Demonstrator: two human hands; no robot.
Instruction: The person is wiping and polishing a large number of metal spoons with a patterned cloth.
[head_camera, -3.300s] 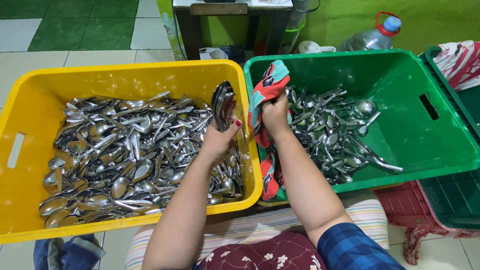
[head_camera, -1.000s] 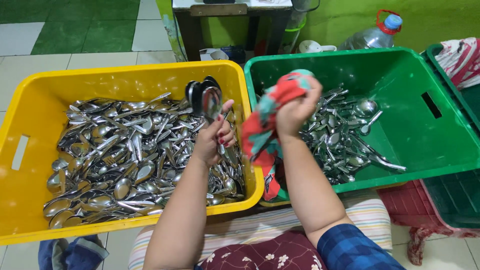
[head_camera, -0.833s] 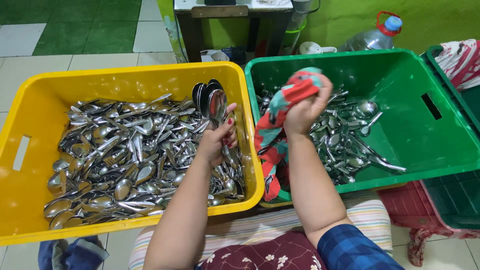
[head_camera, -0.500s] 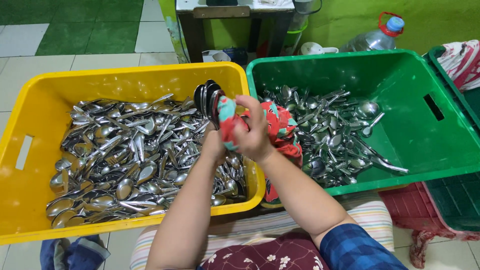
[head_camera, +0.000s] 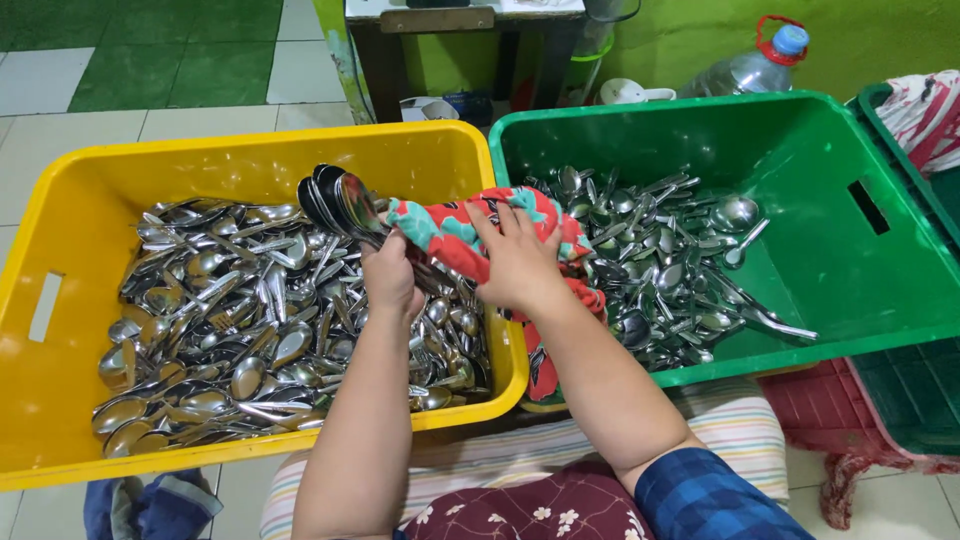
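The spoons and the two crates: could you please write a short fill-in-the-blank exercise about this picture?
1. The left hand holds a bunch of spoons above the ____ crate.
2. The right hand presses a patterned ____ against the spoon handles.
3. The other crate, on the right, is ____.

Missing words: yellow; cloth; green
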